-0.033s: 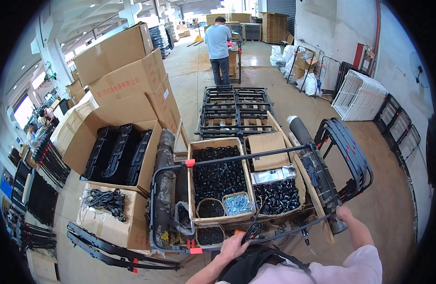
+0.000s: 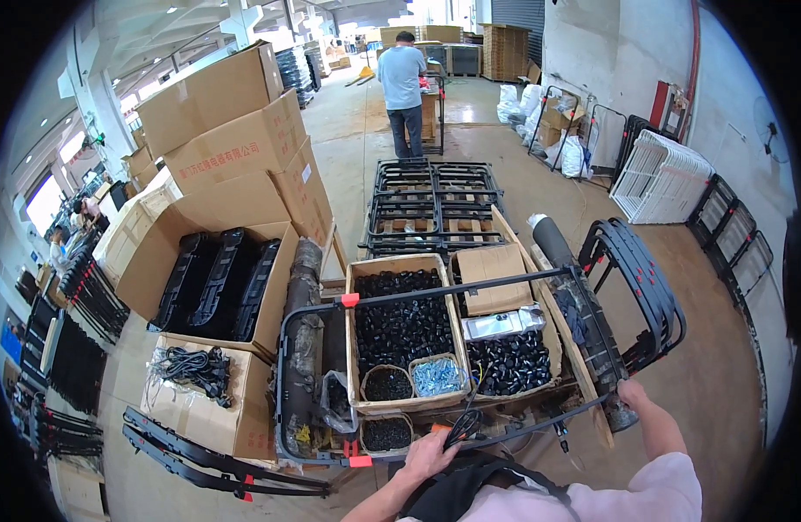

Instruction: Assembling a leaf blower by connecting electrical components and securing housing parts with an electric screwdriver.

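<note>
The left hand (image 2: 428, 454) slants inward, its back upward; the right hand (image 2: 631, 394) (right arm (image 2: 663, 428) stretched outward) is curled.

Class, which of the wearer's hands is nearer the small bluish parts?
Left. The left hand is on the near side of the small bluish parts; the right hand is well to their right.

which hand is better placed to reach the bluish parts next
Probably the left hand: it is nearer the bluish parts, though seemingly holding an orange item. The right hand is farther off, at the right end of the black frame.
</note>
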Demonstrator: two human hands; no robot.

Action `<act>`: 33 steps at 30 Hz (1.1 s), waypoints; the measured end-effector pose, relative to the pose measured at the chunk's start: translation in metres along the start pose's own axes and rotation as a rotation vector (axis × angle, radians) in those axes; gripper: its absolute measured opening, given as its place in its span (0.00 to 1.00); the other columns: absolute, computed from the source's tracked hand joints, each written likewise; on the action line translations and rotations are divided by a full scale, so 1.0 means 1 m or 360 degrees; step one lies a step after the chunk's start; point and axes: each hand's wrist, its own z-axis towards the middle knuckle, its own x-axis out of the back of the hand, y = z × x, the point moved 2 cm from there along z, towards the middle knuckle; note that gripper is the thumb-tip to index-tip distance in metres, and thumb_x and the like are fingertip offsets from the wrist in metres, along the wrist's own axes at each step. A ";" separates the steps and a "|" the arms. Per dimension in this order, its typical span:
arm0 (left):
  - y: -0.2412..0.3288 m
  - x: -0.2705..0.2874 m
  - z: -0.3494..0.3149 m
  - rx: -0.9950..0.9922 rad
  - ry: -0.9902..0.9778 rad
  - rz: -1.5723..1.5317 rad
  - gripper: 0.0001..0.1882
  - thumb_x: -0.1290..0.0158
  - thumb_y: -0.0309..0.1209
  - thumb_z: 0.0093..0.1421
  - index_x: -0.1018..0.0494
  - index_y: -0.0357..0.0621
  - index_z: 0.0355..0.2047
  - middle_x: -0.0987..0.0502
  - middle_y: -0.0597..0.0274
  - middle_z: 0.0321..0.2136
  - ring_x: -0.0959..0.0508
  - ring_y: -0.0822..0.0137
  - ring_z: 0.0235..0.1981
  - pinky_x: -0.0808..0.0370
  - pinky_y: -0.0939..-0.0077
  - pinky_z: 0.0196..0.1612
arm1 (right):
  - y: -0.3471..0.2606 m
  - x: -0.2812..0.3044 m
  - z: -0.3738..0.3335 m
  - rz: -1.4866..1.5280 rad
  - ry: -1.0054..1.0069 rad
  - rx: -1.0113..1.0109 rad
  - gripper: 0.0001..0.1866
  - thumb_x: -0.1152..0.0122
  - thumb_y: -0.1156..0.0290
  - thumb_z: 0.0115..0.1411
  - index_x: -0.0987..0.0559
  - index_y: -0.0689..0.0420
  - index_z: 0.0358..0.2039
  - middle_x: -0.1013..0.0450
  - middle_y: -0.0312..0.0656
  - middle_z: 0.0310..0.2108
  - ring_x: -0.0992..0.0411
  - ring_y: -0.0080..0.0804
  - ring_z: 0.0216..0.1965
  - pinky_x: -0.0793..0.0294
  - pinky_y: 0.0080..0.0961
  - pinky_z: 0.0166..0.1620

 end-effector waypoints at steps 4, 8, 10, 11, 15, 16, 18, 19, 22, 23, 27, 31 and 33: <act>-0.002 0.001 -0.006 0.0004 0.0031 0.0001 0.18 0.39 0.45 0.65 0.22 0.44 0.46 0.17 0.46 0.36 0.17 0.42 0.41 0.20 0.49 0.44 | -0.027 0.010 -0.029 -0.0736 0.0126 0.0292 0.30 0.47 0.46 0.68 0.13 0.64 0.40 0.17 0.58 0.43 0.19 0.54 0.51 0.21 0.45 0.57; -0.001 0.001 -0.004 -0.0023 -0.0011 -0.0037 0.19 0.40 0.45 0.66 0.22 0.45 0.48 0.17 0.45 0.38 0.17 0.42 0.42 0.20 0.49 0.45 | -0.007 -0.001 0.003 -0.0925 0.0350 0.0487 0.31 0.50 0.45 0.70 0.13 0.62 0.41 0.16 0.56 0.44 0.19 0.52 0.51 0.22 0.45 0.57; 0.000 0.002 -0.007 -0.0020 0.0002 -0.0037 0.19 0.40 0.44 0.66 0.22 0.44 0.48 0.17 0.45 0.38 0.17 0.42 0.42 0.21 0.49 0.45 | -0.016 0.001 0.005 -0.0970 0.0202 0.0400 0.30 0.49 0.45 0.70 0.13 0.61 0.42 0.16 0.56 0.44 0.19 0.52 0.52 0.22 0.44 0.57; 0.000 0.003 -0.007 -0.0014 0.0021 -0.0035 0.19 0.40 0.44 0.66 0.22 0.44 0.48 0.17 0.46 0.38 0.17 0.42 0.43 0.21 0.49 0.45 | -0.031 0.005 -0.011 -0.0869 0.0121 0.0330 0.29 0.46 0.45 0.69 0.13 0.61 0.43 0.17 0.55 0.45 0.19 0.52 0.52 0.21 0.44 0.57; 0.003 0.004 -0.012 0.0003 0.0059 -0.0057 0.18 0.40 0.43 0.66 0.22 0.44 0.48 0.17 0.46 0.38 0.17 0.42 0.43 0.21 0.49 0.45 | -0.036 0.014 -0.031 -0.1147 0.0224 0.0517 0.27 0.42 0.46 0.67 0.13 0.60 0.43 0.17 0.54 0.47 0.18 0.51 0.51 0.20 0.43 0.56; 0.003 0.005 -0.012 -0.0009 0.0072 -0.0075 0.18 0.40 0.43 0.66 0.22 0.44 0.49 0.17 0.45 0.38 0.17 0.42 0.43 0.21 0.50 0.45 | -0.031 0.012 -0.028 -0.1151 0.0218 0.0517 0.27 0.42 0.46 0.67 0.13 0.60 0.43 0.17 0.54 0.47 0.18 0.51 0.51 0.20 0.43 0.56; 0.004 0.004 -0.015 -0.0010 0.0078 -0.0095 0.18 0.40 0.42 0.66 0.23 0.44 0.49 0.17 0.45 0.38 0.17 0.42 0.43 0.21 0.50 0.45 | -0.021 0.005 -0.015 -0.1228 0.0270 0.0615 0.29 0.43 0.44 0.68 0.13 0.60 0.44 0.17 0.53 0.47 0.18 0.49 0.51 0.20 0.42 0.55; 0.006 0.008 -0.016 -0.0013 0.0151 -0.0063 0.19 0.40 0.42 0.66 0.24 0.44 0.50 0.17 0.43 0.37 0.17 0.41 0.42 0.21 0.49 0.44 | -0.022 0.003 -0.014 -0.1237 0.0252 0.0619 0.29 0.43 0.44 0.68 0.13 0.60 0.44 0.17 0.53 0.47 0.18 0.49 0.51 0.20 0.42 0.55; 0.014 0.016 -0.019 0.0169 0.0216 -0.0167 0.19 0.41 0.42 0.68 0.27 0.42 0.50 0.18 0.40 0.35 0.17 0.38 0.40 0.22 0.47 0.42 | -0.018 -0.001 -0.004 -0.1211 0.0371 0.0622 0.28 0.44 0.45 0.69 0.12 0.60 0.41 0.16 0.53 0.42 0.17 0.50 0.47 0.18 0.43 0.51; 0.017 0.019 -0.019 0.0335 0.0223 -0.0298 0.19 0.42 0.42 0.69 0.29 0.41 0.50 0.18 0.38 0.33 0.17 0.36 0.39 0.22 0.45 0.41 | -0.012 -0.007 0.001 -0.1223 0.0347 0.0608 0.28 0.44 0.45 0.69 0.12 0.60 0.41 0.16 0.53 0.42 0.17 0.50 0.47 0.18 0.43 0.51; 0.032 0.038 -0.021 0.0318 0.0457 -0.0684 0.18 0.45 0.42 0.72 0.31 0.40 0.49 0.20 0.38 0.31 0.18 0.35 0.36 0.23 0.48 0.39 | -0.012 -0.002 0.008 -0.1114 0.0330 0.0551 0.27 0.45 0.46 0.69 0.12 0.59 0.37 0.16 0.53 0.39 0.16 0.50 0.44 0.17 0.45 0.49; 0.039 0.051 -0.019 0.0259 0.0512 -0.0806 0.18 0.48 0.43 0.74 0.31 0.40 0.49 0.23 0.43 0.31 0.19 0.43 0.35 0.24 0.53 0.41 | -0.066 -0.006 -0.034 -0.1282 0.0308 0.0845 0.24 0.43 0.49 0.66 0.12 0.59 0.38 0.16 0.55 0.40 0.17 0.55 0.45 0.18 0.47 0.50; 0.041 0.051 -0.025 0.0244 0.0430 -0.0944 0.18 0.50 0.44 0.75 0.32 0.40 0.48 0.25 0.49 0.32 0.21 0.52 0.36 0.25 0.56 0.44 | -0.158 -0.017 -0.127 -0.0750 0.0080 0.0950 0.29 0.38 0.45 0.62 0.13 0.64 0.38 0.18 0.60 0.40 0.18 0.57 0.45 0.20 0.49 0.50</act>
